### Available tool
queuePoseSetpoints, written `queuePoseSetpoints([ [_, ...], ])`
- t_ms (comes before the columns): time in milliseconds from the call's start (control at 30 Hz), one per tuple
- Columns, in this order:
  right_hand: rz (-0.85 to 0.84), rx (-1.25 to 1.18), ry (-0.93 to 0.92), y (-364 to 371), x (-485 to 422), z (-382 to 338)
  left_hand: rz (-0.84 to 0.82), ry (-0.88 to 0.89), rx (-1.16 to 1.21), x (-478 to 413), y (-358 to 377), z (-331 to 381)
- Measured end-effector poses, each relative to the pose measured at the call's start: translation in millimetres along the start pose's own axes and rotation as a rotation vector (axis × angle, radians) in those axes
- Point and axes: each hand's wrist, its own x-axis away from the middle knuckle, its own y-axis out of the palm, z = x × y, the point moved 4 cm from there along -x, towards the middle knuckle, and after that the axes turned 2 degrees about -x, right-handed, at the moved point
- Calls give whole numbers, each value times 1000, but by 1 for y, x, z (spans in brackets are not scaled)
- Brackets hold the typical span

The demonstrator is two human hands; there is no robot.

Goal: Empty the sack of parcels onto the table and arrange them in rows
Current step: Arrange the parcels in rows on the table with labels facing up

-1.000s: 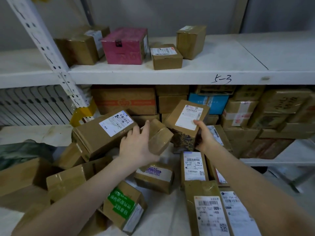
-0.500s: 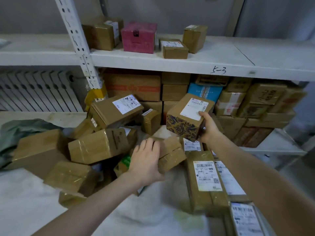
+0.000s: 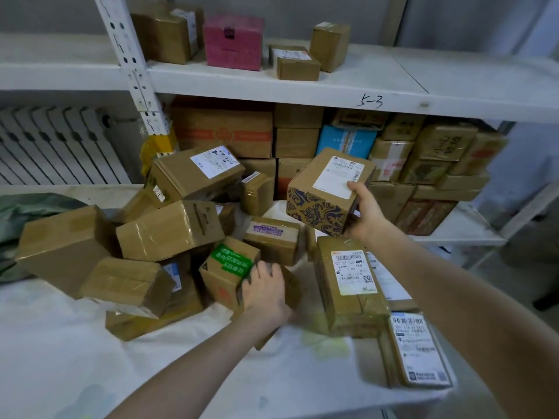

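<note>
"Which parcel does the right hand (image 3: pixel 367 213) have?"

"The brown cardboard box with a dark blue damask print (image 3: pixel 314 204). The thumb is on its white label and the fingers are curled beneath. Below that grip, a long taped cardboard parcel (image 3: pixel 348 300) lies on the white table (image 3: pixel 121 358)."

"And the left hand (image 3: pixel 266 293)?"

"It lies bent over a plain brown parcel (image 3: pixel 292 290), with a green-labelled carton (image 3: pixel 222 278) touching its fingers. It isn't clear whether it clasps the parcel."
</note>
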Motion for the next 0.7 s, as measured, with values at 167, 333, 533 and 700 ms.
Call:
queuePoseSetpoints([
  [167,-13,-12,8,2,-21,-12,55,58,-33,-32,-24,1],
  [333,-39,-7,26,17,-71,-35,60,6,44,-117,-66,3],
  [533,-93,117,85,27,-138,-65,60,-133,94,-221,-110,-23],
  [700,-216,195,118,36,-170,-63,-28,-204,131,-280,-94,-40],
])
